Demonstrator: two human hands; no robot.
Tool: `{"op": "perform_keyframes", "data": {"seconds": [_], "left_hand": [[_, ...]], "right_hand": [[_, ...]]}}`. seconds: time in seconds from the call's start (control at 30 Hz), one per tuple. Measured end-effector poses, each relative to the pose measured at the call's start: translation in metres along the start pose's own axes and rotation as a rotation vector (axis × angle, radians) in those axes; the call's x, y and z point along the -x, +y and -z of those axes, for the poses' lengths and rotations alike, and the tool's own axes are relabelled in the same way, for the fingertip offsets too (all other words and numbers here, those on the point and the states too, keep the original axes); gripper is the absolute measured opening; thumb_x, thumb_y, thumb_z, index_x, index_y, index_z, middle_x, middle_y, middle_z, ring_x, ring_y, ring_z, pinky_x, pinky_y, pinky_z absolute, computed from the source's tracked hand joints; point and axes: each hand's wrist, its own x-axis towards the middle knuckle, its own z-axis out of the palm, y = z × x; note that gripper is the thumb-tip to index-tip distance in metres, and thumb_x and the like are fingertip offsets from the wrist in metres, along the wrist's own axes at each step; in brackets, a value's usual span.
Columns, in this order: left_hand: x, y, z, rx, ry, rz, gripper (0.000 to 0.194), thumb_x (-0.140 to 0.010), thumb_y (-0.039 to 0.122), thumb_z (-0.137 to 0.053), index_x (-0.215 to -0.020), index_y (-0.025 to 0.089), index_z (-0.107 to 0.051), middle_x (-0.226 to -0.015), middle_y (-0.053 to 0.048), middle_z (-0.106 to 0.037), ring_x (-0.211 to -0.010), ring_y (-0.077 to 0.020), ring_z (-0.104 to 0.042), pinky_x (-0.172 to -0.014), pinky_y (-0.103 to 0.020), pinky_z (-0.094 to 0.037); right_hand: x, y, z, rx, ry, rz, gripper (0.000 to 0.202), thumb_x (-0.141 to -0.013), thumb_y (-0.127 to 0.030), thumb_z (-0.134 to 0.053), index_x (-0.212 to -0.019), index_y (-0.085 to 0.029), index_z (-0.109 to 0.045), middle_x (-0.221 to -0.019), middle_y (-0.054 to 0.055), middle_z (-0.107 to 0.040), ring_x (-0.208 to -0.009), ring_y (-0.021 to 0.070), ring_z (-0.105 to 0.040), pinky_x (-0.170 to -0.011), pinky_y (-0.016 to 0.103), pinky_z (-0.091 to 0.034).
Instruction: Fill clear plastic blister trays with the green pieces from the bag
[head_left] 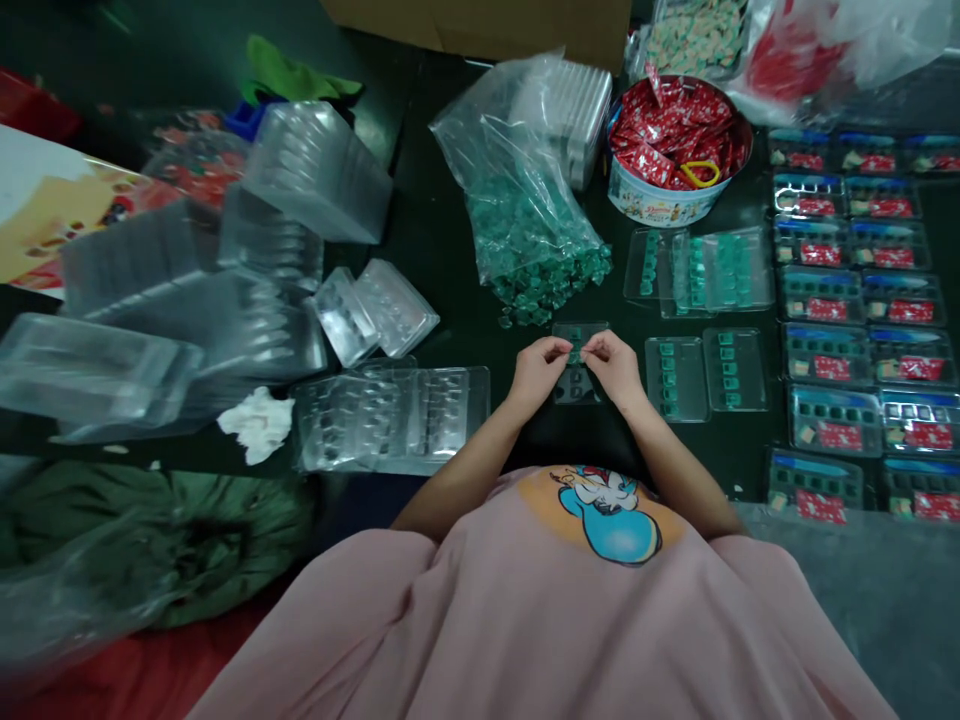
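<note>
Plastic tray [577,387] lies flat between left hand [536,372] and right hand [619,372], green pieces [534,268] near, probably for easy reach. Fingers [557,346] pinch narrowly; I cannot tell on what.

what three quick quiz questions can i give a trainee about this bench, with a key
1. Multiple choice: what spills from the clear plastic bag?
a) crumpled white tissue
b) small translucent green pieces
c) folded brown cardboard

2. True or false: a yellow loop-shaped object lies on the red patterned packets in the round blue-and-white tin.

3. Fill in: the fingertips of the person's left hand and right hand are close together over a clear, rectangular plastic ____.

Key: 1 b; 2 true; 3 tray.
</note>
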Motion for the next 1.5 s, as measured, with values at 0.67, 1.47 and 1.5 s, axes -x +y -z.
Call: {"op": "perform_keyframes", "data": {"seconds": [0.67,1.47,1.5], "left_hand": [[0.005,-0.013,0.002,-0.448,-0.170,-0.239,0.039,-0.077,0.007,-0.052,-0.107,0.021,-0.074,-0.095,-0.007,-0.064,-0.090,-0.0196,-0.059,-0.090,-0.032,-0.047],[-0.023,-0.010,-0.005,-0.523,-0.297,-0.222,0.011,-0.077,0.016,-0.070,-0.085,0.020,-0.075,-0.080,-0.006,-0.064,-0.074,-0.0201,-0.062,-0.076,-0.030,-0.048],[-0.023,-0.010,-0.007,-0.525,-0.293,-0.220,0.012,-0.077,0.014,-0.069,-0.086,0.020,-0.075,-0.081,-0.007,-0.064,-0.075,-0.0205,-0.062,-0.076,-0.030,-0.048]], "right_hand": [[0.015,0.006,0.007,0.557,-0.118,0.224,0.023,-0.085,-0.012,-0.046,-0.097,-0.022,-0.063,-0.097,0.008,-0.064,-0.088,0.0217,-0.060,-0.084,0.033,-0.044],[-0.140,-0.043,0.038,1.022,0.051,0.178,0.035,-0.081,-0.004,-0.051,-0.113,-0.014,-0.062,-0.109,0.017,-0.068,-0.098,0.0267,-0.062,-0.087,0.037,-0.046],[-0.150,-0.043,0.036,1.051,0.034,0.142,0.039,-0.081,-0.002,-0.050,-0.117,-0.013,-0.061,-0.108,0.017,-0.068,-0.098,0.0271,-0.063,-0.086,0.037,-0.046]]}}
